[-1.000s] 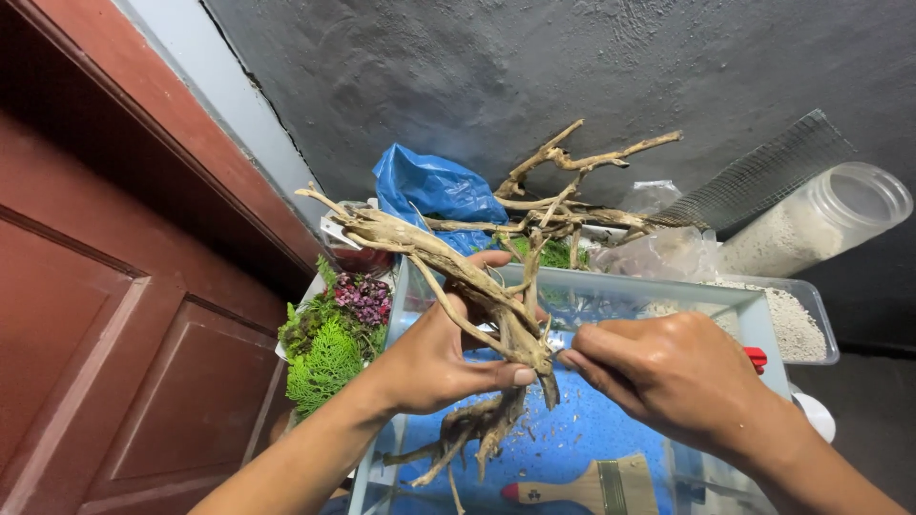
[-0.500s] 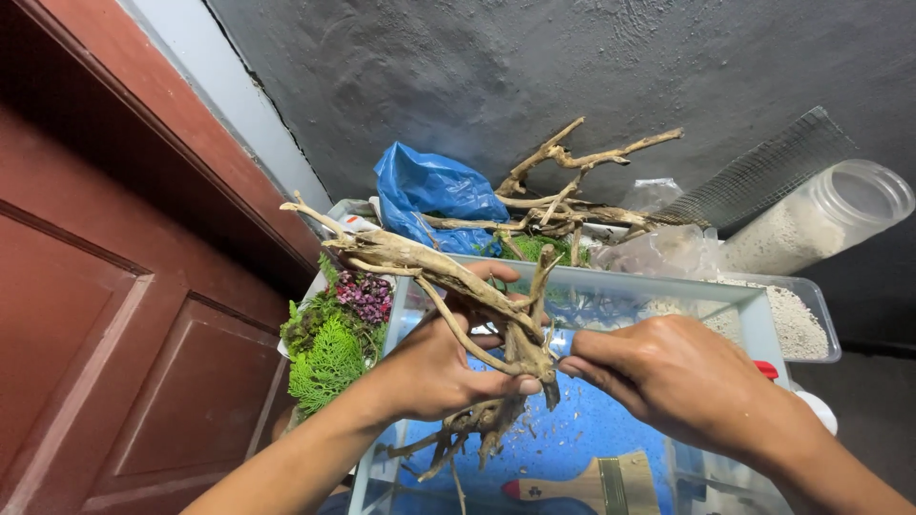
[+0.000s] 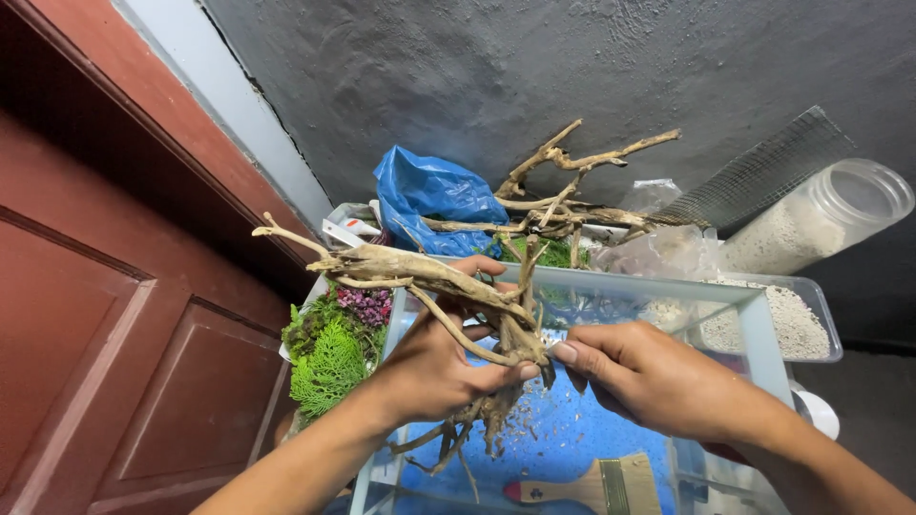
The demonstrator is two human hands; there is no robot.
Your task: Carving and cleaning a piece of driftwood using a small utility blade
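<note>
Your left hand (image 3: 434,367) is closed around the gnarled pale driftwood branch (image 3: 429,281), held above the clear glass tank (image 3: 754,334). Your right hand (image 3: 649,377) pinches its lower stem. Keep both grips firm; steer twigs off the glass rim.

driftwood (image 3: 448,296) over glass tank (image 3: 754,334), plants (image 3: 329,353) left, brush (image 3: 592,484) inside

A blue plastic bag (image 3: 431,195) sits behind green artificial plants (image 3: 329,358) — nearby, a clear jar of white gravel (image 3: 811,219), wire mesh (image 3: 763,172) and a paintbrush (image 3: 596,484).
</note>
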